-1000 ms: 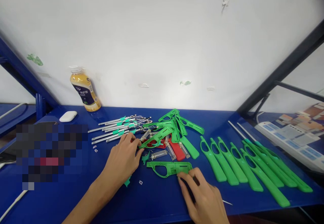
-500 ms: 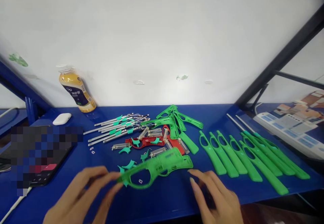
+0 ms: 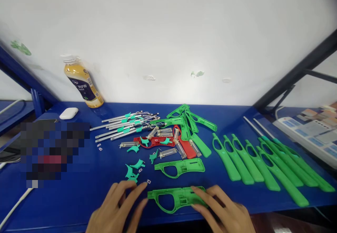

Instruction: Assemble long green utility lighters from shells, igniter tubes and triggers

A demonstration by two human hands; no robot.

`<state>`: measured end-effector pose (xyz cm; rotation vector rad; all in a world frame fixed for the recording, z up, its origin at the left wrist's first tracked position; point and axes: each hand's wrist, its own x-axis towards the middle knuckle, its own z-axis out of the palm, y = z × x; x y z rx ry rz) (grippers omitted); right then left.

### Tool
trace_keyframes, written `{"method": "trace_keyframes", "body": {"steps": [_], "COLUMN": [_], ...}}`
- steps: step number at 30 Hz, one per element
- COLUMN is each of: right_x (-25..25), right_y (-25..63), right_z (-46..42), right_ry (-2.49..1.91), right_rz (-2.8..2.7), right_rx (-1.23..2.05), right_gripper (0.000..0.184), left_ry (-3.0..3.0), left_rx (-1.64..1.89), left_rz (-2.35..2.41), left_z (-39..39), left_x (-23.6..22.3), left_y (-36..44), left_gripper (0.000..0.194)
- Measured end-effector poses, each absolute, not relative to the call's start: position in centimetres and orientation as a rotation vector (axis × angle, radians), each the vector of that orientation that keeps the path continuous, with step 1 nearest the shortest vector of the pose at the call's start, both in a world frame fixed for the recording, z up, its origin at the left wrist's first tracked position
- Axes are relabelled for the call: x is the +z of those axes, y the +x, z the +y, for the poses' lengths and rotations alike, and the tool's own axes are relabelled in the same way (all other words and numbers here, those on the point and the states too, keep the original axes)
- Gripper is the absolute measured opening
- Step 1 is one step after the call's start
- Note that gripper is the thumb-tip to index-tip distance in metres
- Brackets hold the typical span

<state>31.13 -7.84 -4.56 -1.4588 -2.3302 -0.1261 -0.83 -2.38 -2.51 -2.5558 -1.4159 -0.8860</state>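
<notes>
A green lighter shell half (image 3: pixel 181 198) lies near the table's front edge, its hollow, ribbed inside facing up. My right hand (image 3: pixel 223 210) grips its wide handle end, fingers along the far edge and thumb along the near edge. At the narrow tip, my left hand (image 3: pixel 118 206) has thumb and forefinger apart on either side of the nozzle end; whether they touch it I cannot tell. Just beyond lies a second green shell half (image 3: pixel 193 167), also hollow side up. Small teal triggers (image 3: pixel 130 171) and a tiny pale clip (image 3: pixel 149 181) lie beyond my left hand.
Metal rods with wires (image 3: pixel 123 126), clear fuel tanks (image 3: pixel 168 152), a red shell half (image 3: pixel 158 141) and green shells (image 3: pixel 186 131) are heaped at the back. Several green lighter bodies (image 3: pixel 231 166) line the right. A bottle (image 3: pixel 83 85) and white earbud case (image 3: pixel 68 113) stand back left.
The green shell half has come down and nearer to me, turned so its inside faces up. My right hand has closed on its handle end, while my left fingers have loosened at the tip.
</notes>
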Motion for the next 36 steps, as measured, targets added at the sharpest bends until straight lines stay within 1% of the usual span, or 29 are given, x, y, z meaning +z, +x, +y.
{"method": "trace_keyframes", "body": {"steps": [2, 5, 8, 12, 15, 22, 27, 30, 36], "right_x": [-4.9, -5.2, -4.9, -3.9, -3.5, -4.0, -4.1, -4.0, -4.3], "right_y": [31.5, 31.9, 32.2, 32.4, 32.7, 32.8, 32.5, 32.5, 32.5], "right_z": [-7.6, -7.6, -8.0, -8.9, -9.2, -9.4, -9.3, -9.3, -9.2], "right_ry": [-1.437, -1.382, -1.405, -1.586, -1.661, -1.686, -1.691, -1.709, -1.711], "right_rz": [-2.339, -2.343, -2.283, -1.989, -1.818, -1.796, -1.813, -1.805, -1.792], "right_rx": [-0.133, -0.141, -0.145, -0.102, -0.068, 0.033, 0.037, 0.055, 0.063], "right_gripper": [0.037, 0.036, 0.034, 0.031, 0.027, 0.026, 0.025, 0.026, 0.027], "left_ry": [-2.476, -2.424, -2.42, -2.467, -2.529, -2.592, -2.586, -2.549, -2.416], "left_rx": [-0.9, -0.815, -0.753, -0.629, -0.516, -0.257, -0.166, -0.173, -0.305], "left_rz": [-1.449, -1.47, -1.498, -1.506, -1.513, -1.616, -1.657, -1.681, -1.689], "left_z": [-0.6, 3.2, 7.1, 10.9, 12.6, 13.8, 13.6, 13.4, 12.4], "left_x": [-1.5, -0.4, 0.0, -0.3, -0.6, 0.0, 0.6, 0.9, 2.6], "left_y": [-1.5, -2.8, -3.9, -4.6, -4.7, -4.2, -3.6, -3.5, -4.1], "left_gripper": [0.028, 0.03, 0.035, 0.045, 0.048, 0.047, 0.041, 0.041, 0.044]}}
